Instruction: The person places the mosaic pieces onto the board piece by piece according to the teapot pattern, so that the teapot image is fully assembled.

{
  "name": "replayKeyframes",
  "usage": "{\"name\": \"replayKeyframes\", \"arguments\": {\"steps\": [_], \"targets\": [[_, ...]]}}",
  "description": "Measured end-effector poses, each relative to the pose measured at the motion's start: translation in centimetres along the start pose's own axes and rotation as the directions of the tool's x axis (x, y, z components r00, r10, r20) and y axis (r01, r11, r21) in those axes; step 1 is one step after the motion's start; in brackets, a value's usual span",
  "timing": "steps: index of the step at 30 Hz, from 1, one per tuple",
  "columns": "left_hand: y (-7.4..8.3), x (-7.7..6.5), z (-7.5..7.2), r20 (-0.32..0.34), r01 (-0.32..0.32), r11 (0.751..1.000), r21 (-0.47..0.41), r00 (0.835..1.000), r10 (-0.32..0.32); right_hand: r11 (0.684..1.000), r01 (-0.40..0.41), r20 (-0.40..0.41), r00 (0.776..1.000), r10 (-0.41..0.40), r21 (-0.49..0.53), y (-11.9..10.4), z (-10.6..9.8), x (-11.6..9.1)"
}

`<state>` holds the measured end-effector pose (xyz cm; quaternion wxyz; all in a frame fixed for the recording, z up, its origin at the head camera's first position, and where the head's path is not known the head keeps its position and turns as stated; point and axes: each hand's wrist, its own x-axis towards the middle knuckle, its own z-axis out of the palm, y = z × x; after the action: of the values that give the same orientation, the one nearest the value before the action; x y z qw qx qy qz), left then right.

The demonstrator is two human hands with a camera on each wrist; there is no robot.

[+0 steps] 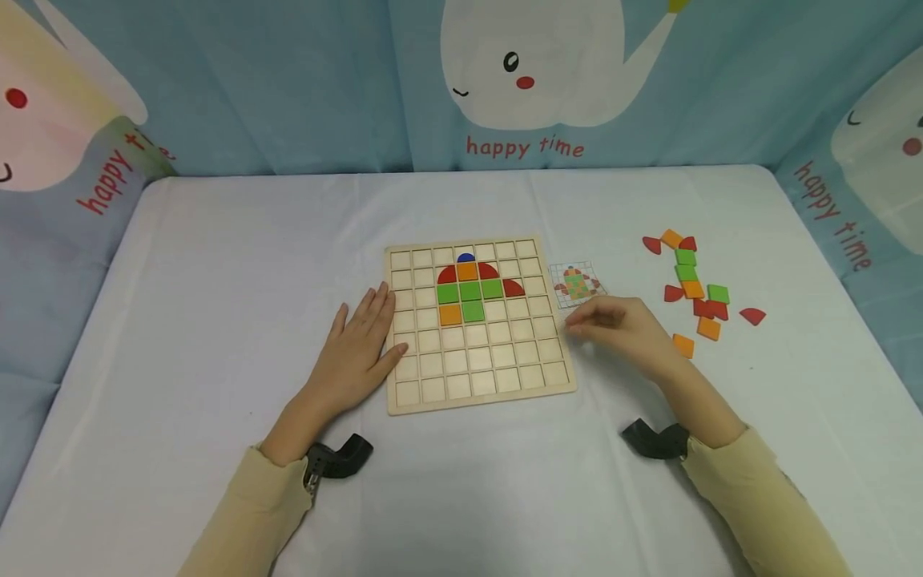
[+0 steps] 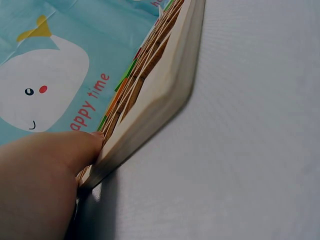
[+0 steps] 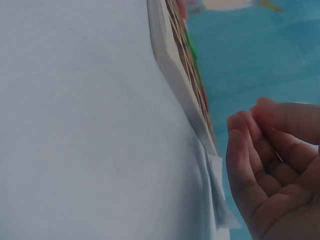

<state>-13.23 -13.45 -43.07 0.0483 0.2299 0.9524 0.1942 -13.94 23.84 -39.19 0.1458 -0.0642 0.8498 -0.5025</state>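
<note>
A square wooden grid board lies on the table with coloured tiles set in its upper cells. These are a blue half-round tile, red quarter-round tiles, orange squares and several green squares. My left hand lies flat at the board's left edge, fingers straight, thumb over the rim. Just off the right edge hovers my right hand, its fingers curled and the thumb meeting the fingertips. No tile shows between them in the right wrist view.
A pattern card lies right of the board, partly beneath the right hand in the head view. Farther right are loose tiles: red quarter-rounds, orange squares and green squares. A blue printed curtain hangs behind the white-covered table.
</note>
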Motion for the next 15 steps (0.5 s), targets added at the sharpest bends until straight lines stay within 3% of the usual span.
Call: {"name": "replayKeyframes", "arguments": {"steps": [15], "targets": [[0.0, 0.0, -0.1, 0.011, 0.009, 1.0, -0.002, 1.0, -0.009, 0.99, -0.097, -0.098, 0.991, 0.086, -0.105, 2.1, -3.7, -2.9]]}}
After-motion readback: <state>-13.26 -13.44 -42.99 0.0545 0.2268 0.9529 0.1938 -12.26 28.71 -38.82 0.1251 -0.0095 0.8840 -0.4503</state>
